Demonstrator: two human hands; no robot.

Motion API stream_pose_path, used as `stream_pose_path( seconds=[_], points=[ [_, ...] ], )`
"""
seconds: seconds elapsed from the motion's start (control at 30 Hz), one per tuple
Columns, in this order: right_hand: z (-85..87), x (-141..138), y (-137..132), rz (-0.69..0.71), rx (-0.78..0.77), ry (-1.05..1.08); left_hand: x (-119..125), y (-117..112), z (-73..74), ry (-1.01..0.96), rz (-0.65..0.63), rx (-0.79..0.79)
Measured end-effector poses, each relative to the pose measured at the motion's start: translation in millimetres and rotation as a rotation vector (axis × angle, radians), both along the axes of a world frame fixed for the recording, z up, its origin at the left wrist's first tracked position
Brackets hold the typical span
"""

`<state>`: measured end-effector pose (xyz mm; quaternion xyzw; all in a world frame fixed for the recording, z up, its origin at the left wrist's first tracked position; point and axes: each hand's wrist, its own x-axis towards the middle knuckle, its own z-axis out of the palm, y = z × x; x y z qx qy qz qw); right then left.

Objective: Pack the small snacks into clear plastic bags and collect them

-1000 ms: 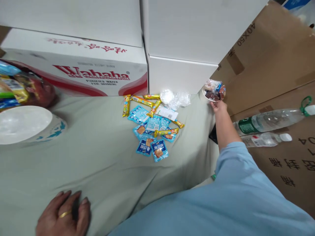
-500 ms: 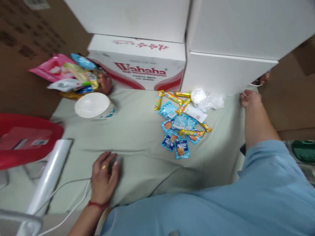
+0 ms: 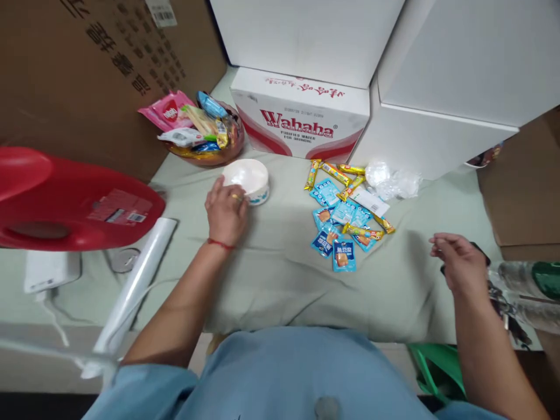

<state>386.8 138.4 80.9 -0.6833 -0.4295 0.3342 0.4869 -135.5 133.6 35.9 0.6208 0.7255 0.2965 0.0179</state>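
My left hand (image 3: 225,211) is stretched forward on the pale green cloth (image 3: 271,274), its fingers curled on the near rim of a white bowl (image 3: 247,177) with a blue pattern. My right hand (image 3: 458,265) hovers over the cloth's right edge. Its fingers are loosely bent and apart, with nothing in them. A heap of blue snack packets and yellow bars (image 3: 343,219) lies between the two hands, nearer the back. A brown bowl (image 3: 205,133) heaped with snack packs stands behind the white bowl.
A Wahaha carton (image 3: 301,119) and white boxes (image 3: 455,76) close off the back. Crumpled clear plastic (image 3: 391,181) lies by them. A red container (image 3: 65,198), a film roll (image 3: 140,280) and a white charger (image 3: 50,269) are on the left. Water bottles (image 3: 525,280) lie at the right.
My left hand has moved forward from the near cloth to the white bowl. My right hand has drawn back from the far right corner. The view has swung left.
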Motion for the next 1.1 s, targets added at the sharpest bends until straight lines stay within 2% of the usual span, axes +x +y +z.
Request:
stream_pose_path(
  seconds=[0.03,0.1,0.2,0.3,0.37,0.43,0.53,0.63,0.83,0.97,1.03,1.1],
  points=[
    [5.0,-12.0,-8.2,0.042,-0.011,-0.064,15.8,-12.3,3.3,0.010,-0.058,0.000],
    [18.4,-42.4,-17.6,0.224,0.045,-0.219,52.1,-43.3,11.4,0.131,-0.282,-0.035],
    [35.5,-101.5,-17.8,0.756,0.298,-0.397,98.2,-88.6,19.9,0.224,-0.456,-0.017],
    [33.9,-164.4,-7.3,1.251,0.408,-0.467,117.6,-115.4,16.6,0.251,-0.498,0.044],
    [24.6,-200.7,2.2,1.452,0.359,-0.607,116.8,-123.1,10.9,0.252,-0.475,0.080],
    [16.2,-229.9,10.7,1.575,0.266,-0.780,110.4,-126.4,6.0,0.246,-0.434,0.095],
    [14.9,-261.0,16.0,1.631,0.173,-0.997,100.8,-127.8,1.9,0.228,-0.410,0.091],
    [23.7,-283.5,12.6,1.612,0.068,-1.156,96.6,-127.0,-0.4,0.155,-0.412,0.091],
    [29.1,-313.3,9.6,1.619,-0.128,-1.144,91.9,-122.4,-8.0,0.026,-0.356,0.142],
    [28.4,-302.9,7.6,1.628,-0.121,-1.175,87.7,-119.5,-12.6,0.036,-0.336,0.158],
    [30.9,-286.7,2.0,1.634,-0.091,-1.160,86.8,-119.1,-15.0,0.038,-0.327,0.165],
    [34.9,-263.8,-3.3,1.599,-0.053,-1.054,86.9,-119.3,-17.9,0.032,-0.353,0.168]
  ],
)
